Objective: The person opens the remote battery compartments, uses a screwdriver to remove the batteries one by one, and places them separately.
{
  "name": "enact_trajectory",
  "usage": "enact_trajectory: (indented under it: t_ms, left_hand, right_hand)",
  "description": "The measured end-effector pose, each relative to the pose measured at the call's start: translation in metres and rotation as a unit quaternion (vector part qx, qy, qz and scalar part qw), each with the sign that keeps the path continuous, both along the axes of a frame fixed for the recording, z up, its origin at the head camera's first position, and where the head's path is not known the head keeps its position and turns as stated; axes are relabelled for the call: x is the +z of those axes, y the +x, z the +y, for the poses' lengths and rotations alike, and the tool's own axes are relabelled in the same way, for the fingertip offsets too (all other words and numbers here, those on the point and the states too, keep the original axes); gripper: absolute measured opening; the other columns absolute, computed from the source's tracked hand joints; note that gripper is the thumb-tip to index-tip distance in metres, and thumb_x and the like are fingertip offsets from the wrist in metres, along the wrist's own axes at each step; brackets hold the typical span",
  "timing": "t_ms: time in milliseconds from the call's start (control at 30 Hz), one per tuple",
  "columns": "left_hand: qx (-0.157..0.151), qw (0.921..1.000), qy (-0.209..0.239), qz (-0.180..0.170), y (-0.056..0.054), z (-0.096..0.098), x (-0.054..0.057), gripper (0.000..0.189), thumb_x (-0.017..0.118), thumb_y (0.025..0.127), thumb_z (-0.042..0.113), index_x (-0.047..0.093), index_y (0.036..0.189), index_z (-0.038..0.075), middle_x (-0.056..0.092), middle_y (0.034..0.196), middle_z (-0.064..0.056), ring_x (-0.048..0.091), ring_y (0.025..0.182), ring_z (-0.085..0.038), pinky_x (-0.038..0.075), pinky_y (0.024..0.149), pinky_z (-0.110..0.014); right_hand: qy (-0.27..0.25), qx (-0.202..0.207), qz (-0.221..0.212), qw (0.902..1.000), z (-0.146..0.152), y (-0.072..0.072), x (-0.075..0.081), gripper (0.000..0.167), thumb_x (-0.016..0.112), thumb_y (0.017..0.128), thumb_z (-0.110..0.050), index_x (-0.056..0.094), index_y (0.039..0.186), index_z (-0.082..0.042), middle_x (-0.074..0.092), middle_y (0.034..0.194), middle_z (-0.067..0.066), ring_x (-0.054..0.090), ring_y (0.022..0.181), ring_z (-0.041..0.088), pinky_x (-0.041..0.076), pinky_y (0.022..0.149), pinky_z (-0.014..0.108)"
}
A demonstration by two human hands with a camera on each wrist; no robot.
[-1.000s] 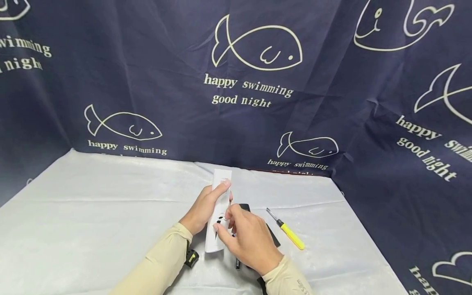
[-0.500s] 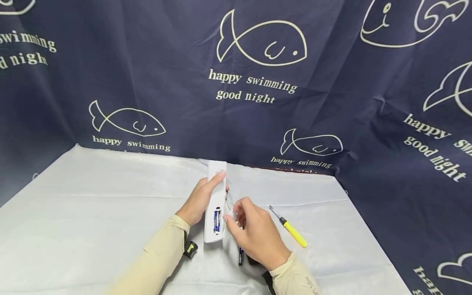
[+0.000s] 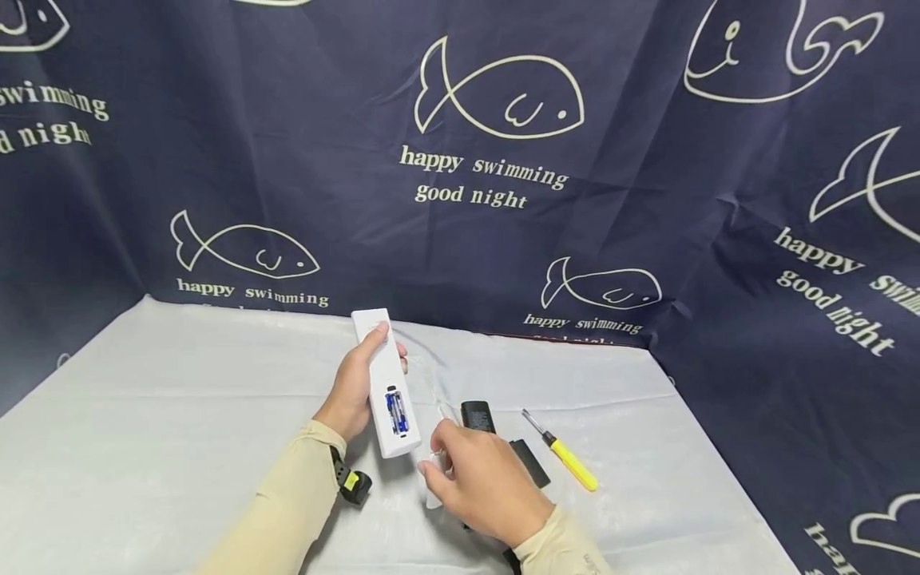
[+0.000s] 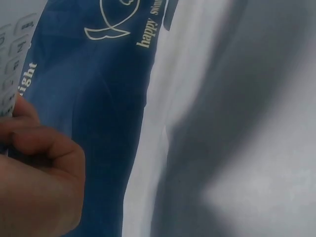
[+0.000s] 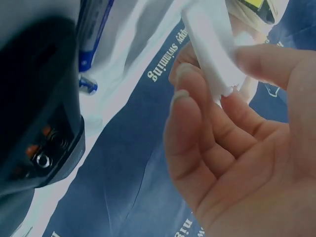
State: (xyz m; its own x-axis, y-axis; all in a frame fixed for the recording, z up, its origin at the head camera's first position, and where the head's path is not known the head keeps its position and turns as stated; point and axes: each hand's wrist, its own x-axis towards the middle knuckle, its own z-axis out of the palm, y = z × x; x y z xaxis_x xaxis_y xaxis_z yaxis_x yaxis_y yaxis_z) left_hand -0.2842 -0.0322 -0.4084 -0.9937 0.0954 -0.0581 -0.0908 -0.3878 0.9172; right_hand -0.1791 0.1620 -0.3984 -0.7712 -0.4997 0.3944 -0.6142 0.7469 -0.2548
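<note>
My left hand (image 3: pixel 352 391) grips a white remote control (image 3: pixel 391 367), thumb along its back, with the battery compartment facing up. Inside the uncovered compartment lie blue-and-silver batteries (image 3: pixel 397 413). The remote's keypad (image 4: pixel 14 59) shows at the edge of the left wrist view. To the right, my right hand (image 3: pixel 489 479) pinches a small white battery cover (image 5: pixel 210 47) between thumb and fingers, apart from the remote. In the right wrist view the cover's end has little notched tabs. Under the right hand, a black remote control (image 3: pixel 477 416) is partly hidden.
A black battery cover (image 3: pixel 529 463) and a yellow-handled screwdriver (image 3: pixel 571 463) lie right of the right hand. Loose blue batteries (image 5: pixel 94 37) lie beside the black remote, whose bare compartment shows metal springs (image 5: pixel 43 159). A dark fish-print curtain (image 3: pixel 345 160) borders the white cloth (image 3: pixel 180 431).
The white cover has come off the remote, baring its batteries. My left hand has moved left with the remote, widening the gap to the right hand, which keeps hold of the cover.
</note>
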Motion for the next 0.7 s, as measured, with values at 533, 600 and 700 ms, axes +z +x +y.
enact_trajectory:
  t_ms: [533,600,700]
  left_hand:
    - [-0.035,0.9989,0.021,-0.020,0.0009,-0.0022,0.0001,0.050,0.051,0.100,0.055,0.063,0.095,0.006,0.059,0.080,-0.006,0.055,0.073,-0.017,0.043,0.069,-0.030]
    - [-0.038,0.9989,0.018,-0.021,0.0013,-0.0026,-0.0004,0.052,0.051,0.099,0.056,0.063,0.095,0.006,0.059,0.080,-0.006,0.054,0.073,-0.017,0.042,0.069,-0.031]
    - [-0.042,0.9988,0.015,-0.019,0.0018,-0.0031,-0.0012,0.052,0.049,0.100,0.056,0.063,0.096,0.005,0.058,0.081,-0.007,0.054,0.073,-0.018,0.042,0.069,-0.031]
  right_hand:
    - [0.097,-0.017,-0.030,0.9947,-0.0080,0.0061,-0.0063,0.021,0.072,0.089,-0.038,0.059,0.087,-0.022,0.042,0.060,-0.019,0.047,0.051,0.005,0.036,0.046,0.028]
    - [0.100,-0.016,-0.031,0.9944,-0.0088,0.0061,-0.0067,0.020,0.072,0.089,-0.038,0.059,0.087,-0.022,0.041,0.060,-0.019,0.046,0.050,0.005,0.035,0.045,0.028]
    - [0.102,-0.016,-0.038,0.9939,-0.0097,0.0062,-0.0072,0.020,0.072,0.089,-0.037,0.060,0.087,-0.022,0.042,0.060,-0.018,0.044,0.049,0.005,0.035,0.045,0.027]
